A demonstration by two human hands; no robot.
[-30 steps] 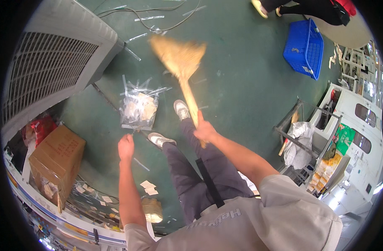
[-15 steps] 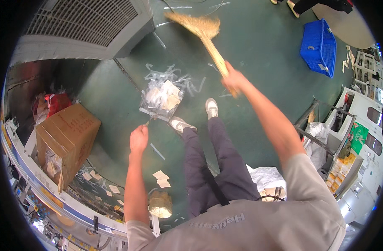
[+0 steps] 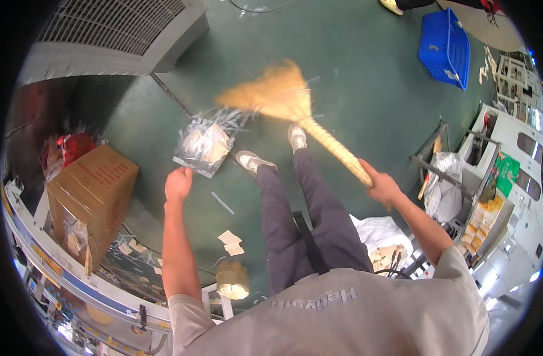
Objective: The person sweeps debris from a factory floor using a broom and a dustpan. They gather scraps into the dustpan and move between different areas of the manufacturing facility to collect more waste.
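Observation:
My right hand (image 3: 383, 186) is closed around the handle of a straw broom (image 3: 336, 147). The broom's fan-shaped bristles, blurred by motion, are low over the floor just ahead of my shoes, their left tip at the edge of the litter. With my left hand (image 3: 178, 183) I grip the handle of a grey dustpan (image 3: 192, 166), most of that handle hidden in my fist. Heaped on the pan are clear plastic strips and pale paper pieces (image 3: 211, 142), some strips spilling past its far right side.
A cardboard box (image 3: 96, 199) stands at left beside a conveyor frame. A large grilled machine (image 3: 164, 59) is at far left, a blue basket (image 3: 443, 50) at far right. Paper scraps (image 3: 230, 242), a tape-wrapped roll (image 3: 232, 279) and a white sack (image 3: 381, 234) lie near my legs.
The broom has swung from far ahead back toward me, its bristles now by the pile. My right hand has come nearer and lower; the left has shifted slightly left with the dustpan.

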